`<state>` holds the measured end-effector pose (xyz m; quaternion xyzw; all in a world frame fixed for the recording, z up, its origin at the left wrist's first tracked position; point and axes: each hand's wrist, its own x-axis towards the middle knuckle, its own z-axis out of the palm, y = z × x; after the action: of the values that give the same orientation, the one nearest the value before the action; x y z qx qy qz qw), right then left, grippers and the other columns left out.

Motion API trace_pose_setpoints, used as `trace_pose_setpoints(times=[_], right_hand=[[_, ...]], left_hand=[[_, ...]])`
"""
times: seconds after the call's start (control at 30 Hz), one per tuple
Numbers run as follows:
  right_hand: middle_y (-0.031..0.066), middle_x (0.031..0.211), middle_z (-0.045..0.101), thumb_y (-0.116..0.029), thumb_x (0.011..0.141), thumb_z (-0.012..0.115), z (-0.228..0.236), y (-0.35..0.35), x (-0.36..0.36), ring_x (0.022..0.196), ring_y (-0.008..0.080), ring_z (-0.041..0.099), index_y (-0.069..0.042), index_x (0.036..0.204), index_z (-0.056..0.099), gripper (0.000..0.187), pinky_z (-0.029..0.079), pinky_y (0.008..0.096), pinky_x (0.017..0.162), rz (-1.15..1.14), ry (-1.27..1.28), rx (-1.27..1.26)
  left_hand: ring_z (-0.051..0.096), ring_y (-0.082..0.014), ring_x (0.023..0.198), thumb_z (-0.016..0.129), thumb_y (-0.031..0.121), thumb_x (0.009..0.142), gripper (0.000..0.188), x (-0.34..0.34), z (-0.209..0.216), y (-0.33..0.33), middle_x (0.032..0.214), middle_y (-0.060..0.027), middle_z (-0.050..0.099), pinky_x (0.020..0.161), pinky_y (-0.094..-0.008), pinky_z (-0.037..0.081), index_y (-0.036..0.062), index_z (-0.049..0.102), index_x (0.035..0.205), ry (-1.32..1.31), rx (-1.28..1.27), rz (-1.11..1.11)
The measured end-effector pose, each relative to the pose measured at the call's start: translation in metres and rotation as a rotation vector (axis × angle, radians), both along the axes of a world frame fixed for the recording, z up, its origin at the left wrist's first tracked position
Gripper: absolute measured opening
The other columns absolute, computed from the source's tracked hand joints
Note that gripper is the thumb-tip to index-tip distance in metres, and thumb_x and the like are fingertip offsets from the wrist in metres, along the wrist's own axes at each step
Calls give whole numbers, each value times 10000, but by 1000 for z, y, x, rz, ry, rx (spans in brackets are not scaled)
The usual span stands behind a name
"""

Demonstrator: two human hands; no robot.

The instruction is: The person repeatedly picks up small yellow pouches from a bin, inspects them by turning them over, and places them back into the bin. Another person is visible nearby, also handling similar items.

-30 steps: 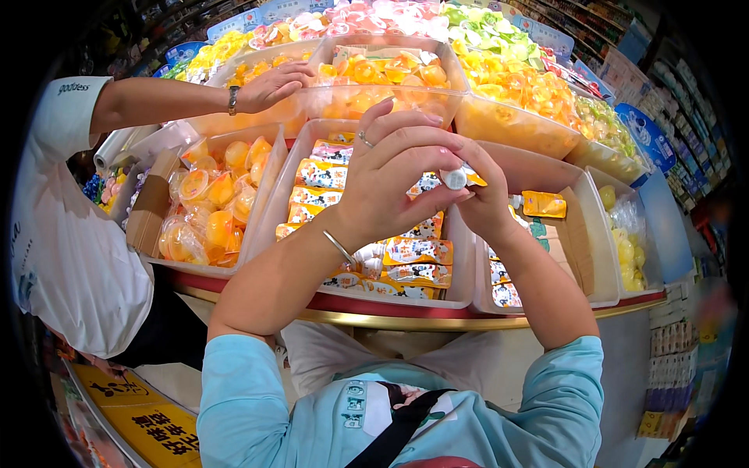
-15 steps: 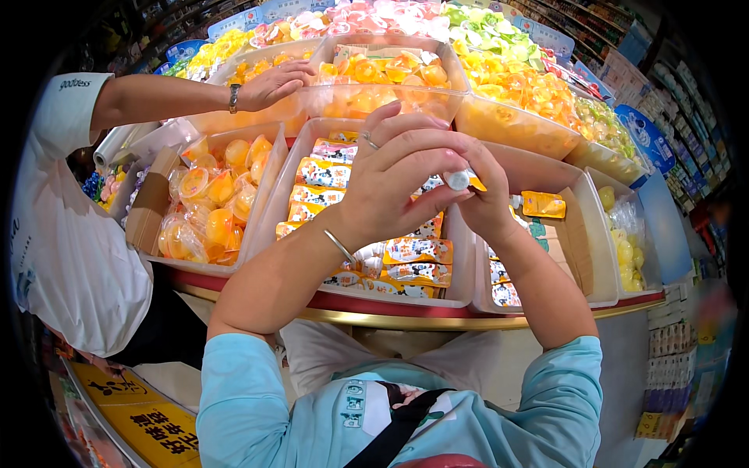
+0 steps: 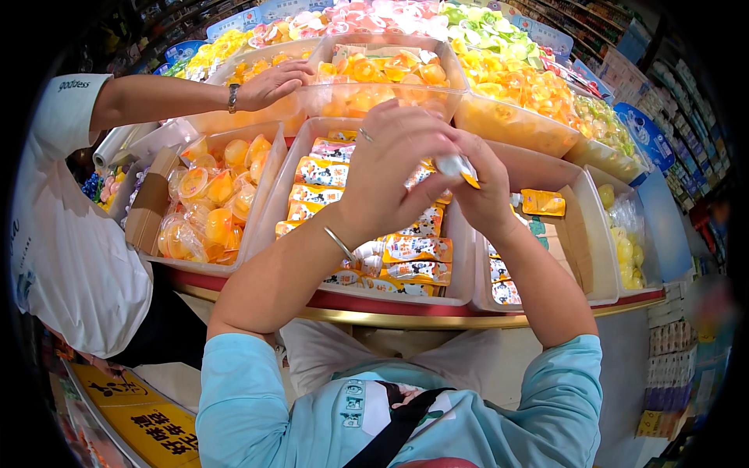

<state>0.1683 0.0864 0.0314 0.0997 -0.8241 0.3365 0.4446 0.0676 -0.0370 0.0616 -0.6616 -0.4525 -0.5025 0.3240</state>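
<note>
Pouch (image 3: 470, 175) held over middle bin (image 3: 462, 269); our right hand (image 3: 485, 186) has fingers closed around it. Our left hand (image 3: 394, 170), blurred, curls by its white cap (image 3: 449, 164); whether gripping, we cannot tell.

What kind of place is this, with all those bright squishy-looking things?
It looks like a shop, probably its sweets or snacks section: rows of small pouches in a bin, heaped orange jelly-like cups, and packed shelves at the right.

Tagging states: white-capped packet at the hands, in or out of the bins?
Out: the white-capped packet is in the right hand, left hand at its cap, both hands blocking part of the pouch bin.
</note>
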Motion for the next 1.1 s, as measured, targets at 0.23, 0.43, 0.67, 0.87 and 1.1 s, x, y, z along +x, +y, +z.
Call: trace_pose_setpoints(times=[0.23,0.43,0.67,0.87,1.1], right_hand=[[54,861,561,-191,798,563,-6,2,-2,800,125,519,-40,1061,506,310,428,248,680,2,-279,-426],[-23,747,528,-187,815,530,11,49,9,605,35,466,-18,1025,509,270,387,190,506,11,-445,-480],[87,722,541,-159,774,517,38,121,80,588,135,548,-18,853,507,162,432,272,515,-496,-1185,-7],[119,858,535,-171,770,498,-35,155,140,849,259,530,-72,883,486,151,425,369,683,-797,-1293,645],[119,1026,511,-284,613,663,-59,145,140,990,269,487,-89,978,495,446,429,367,799,-641,-1573,693]], left_hand=[[485,-98,759,567,321,801,312,-24,-11,13,795,-58,532,625,-208,408,32,477,877,-929,-309,-256],[531,-229,843,489,279,827,293,-51,-35,25,877,-104,577,766,-326,401,9,550,922,-423,-367,98],[540,-190,896,508,210,812,261,-66,-43,24,933,-101,582,789,-295,408,-4,556,953,-321,-597,185],[505,-238,925,494,206,789,238,-60,-43,30,888,-80,593,837,-350,368,46,558,952,-272,-625,161],[509,-197,936,518,193,795,227,-66,-44,28,948,-71,584,789,-310,402,40,566,956,-283,-668,169]])
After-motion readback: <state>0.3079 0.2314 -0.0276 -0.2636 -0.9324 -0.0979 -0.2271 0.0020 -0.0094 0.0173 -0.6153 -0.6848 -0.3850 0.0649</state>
